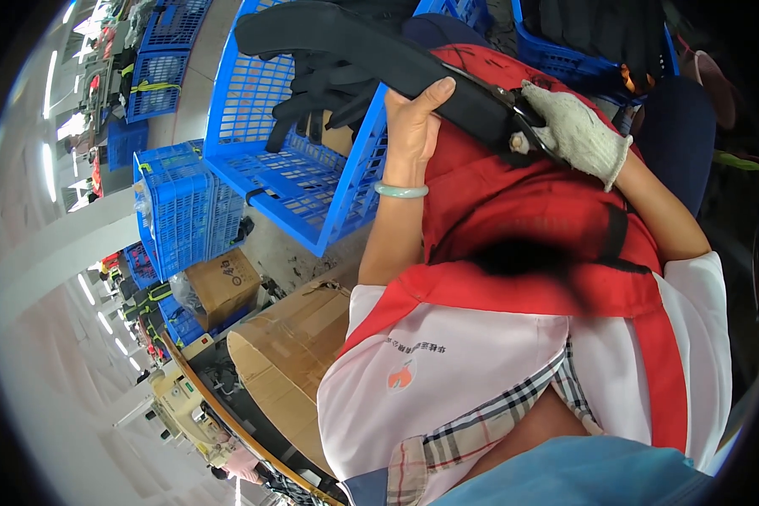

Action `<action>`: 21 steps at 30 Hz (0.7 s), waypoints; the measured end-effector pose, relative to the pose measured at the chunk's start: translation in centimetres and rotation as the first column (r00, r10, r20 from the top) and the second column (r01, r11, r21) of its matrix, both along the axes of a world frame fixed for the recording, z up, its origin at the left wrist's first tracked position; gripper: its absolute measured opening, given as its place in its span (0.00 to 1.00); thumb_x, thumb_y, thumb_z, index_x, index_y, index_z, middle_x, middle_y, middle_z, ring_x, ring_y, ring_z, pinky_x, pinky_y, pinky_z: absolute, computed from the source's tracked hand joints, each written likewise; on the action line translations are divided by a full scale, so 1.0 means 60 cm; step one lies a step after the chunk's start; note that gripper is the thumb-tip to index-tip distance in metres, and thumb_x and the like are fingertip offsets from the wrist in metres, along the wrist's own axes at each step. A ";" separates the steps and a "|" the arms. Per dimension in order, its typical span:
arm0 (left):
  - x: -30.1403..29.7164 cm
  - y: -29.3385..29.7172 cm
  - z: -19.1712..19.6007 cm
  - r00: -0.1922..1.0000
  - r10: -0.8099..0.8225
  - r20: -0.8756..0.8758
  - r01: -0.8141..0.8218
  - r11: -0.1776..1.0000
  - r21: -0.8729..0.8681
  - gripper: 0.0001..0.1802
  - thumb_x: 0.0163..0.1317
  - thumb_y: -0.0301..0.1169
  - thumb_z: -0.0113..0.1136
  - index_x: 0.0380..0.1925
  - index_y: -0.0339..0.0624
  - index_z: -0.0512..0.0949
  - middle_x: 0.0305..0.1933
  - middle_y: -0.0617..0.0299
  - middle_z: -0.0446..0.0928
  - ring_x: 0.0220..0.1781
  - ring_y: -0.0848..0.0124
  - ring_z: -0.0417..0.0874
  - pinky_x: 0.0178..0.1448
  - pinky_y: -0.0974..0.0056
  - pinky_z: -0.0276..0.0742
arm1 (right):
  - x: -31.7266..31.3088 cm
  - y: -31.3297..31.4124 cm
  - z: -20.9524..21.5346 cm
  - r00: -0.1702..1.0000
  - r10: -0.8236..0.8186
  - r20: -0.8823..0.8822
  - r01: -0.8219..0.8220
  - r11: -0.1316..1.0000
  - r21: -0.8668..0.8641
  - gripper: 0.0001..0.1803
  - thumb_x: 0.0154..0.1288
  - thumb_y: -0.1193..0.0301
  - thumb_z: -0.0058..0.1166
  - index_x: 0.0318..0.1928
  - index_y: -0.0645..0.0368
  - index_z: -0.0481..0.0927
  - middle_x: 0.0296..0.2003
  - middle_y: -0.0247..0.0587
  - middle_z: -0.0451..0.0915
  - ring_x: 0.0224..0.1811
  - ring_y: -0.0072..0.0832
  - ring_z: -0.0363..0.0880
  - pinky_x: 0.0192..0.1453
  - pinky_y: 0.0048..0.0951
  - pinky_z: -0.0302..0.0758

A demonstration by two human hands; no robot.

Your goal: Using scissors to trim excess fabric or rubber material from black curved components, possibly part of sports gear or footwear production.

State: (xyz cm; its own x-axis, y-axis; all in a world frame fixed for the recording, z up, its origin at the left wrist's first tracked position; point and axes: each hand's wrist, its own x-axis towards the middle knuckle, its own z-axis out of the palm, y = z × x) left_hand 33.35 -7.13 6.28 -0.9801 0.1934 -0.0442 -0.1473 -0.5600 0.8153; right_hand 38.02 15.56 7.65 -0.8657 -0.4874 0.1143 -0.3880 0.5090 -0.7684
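My left hand (413, 118), bare with a pale green bangle (401, 191) on the wrist, grips a long black padded strap (371, 46) from below. The strap runs from the upper left across to my right hand (578, 131), which wears a white knit glove. That gloved hand holds black scissors (514, 110) against the strap's right end. Both hands are raised in front of my red apron (523, 211). More black straps (316, 97) hang over the blue crate just behind the left hand.
A large blue plastic crate (312, 177) stands tilted behind my left arm. Stacked blue crates (181, 207) and a small cardboard box (223, 282) lie further left. An open cardboard box (291, 354) sits by my left side, with a sewing machine (181, 405) beyond it.
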 end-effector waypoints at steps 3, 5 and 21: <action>0.001 0.002 0.001 1.000 -0.006 -0.007 0.006 1.000 -0.015 0.17 0.50 0.16 0.67 0.40 0.38 0.76 0.38 0.62 0.79 0.40 0.72 0.80 0.48 0.66 0.78 | -0.008 0.004 -0.015 0.964 -0.032 0.265 0.081 0.981 -0.177 0.13 0.65 0.68 0.56 0.40 0.66 0.72 0.26 0.43 0.82 0.30 0.34 0.83 0.34 0.29 0.75; 0.002 -0.001 0.002 1.000 -0.001 -0.008 0.001 1.000 -0.026 0.17 0.50 0.16 0.67 0.40 0.38 0.76 0.38 0.62 0.79 0.40 0.72 0.80 0.49 0.66 0.77 | -0.005 -0.006 -0.006 0.991 -0.067 0.118 0.076 0.994 -0.076 0.13 0.64 0.67 0.56 0.39 0.66 0.73 0.27 0.43 0.82 0.31 0.34 0.83 0.34 0.30 0.75; 0.001 -0.006 0.022 0.997 0.058 -0.049 -0.060 0.997 -0.043 0.13 0.52 0.19 0.67 0.38 0.38 0.78 0.38 0.63 0.79 0.40 0.73 0.80 0.49 0.68 0.77 | -0.017 -0.006 -0.001 0.992 -0.103 0.080 0.103 0.995 -0.001 0.24 0.58 0.54 0.62 0.36 0.64 0.74 0.24 0.50 0.79 0.31 0.42 0.81 0.34 0.37 0.72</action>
State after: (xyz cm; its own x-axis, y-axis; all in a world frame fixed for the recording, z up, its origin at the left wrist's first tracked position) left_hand 33.39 -7.50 7.60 -0.9909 0.1344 -0.0041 -0.0753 -0.5294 0.8450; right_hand 37.01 15.22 7.57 -0.9176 -0.3950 0.0450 -0.2712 0.5391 -0.7974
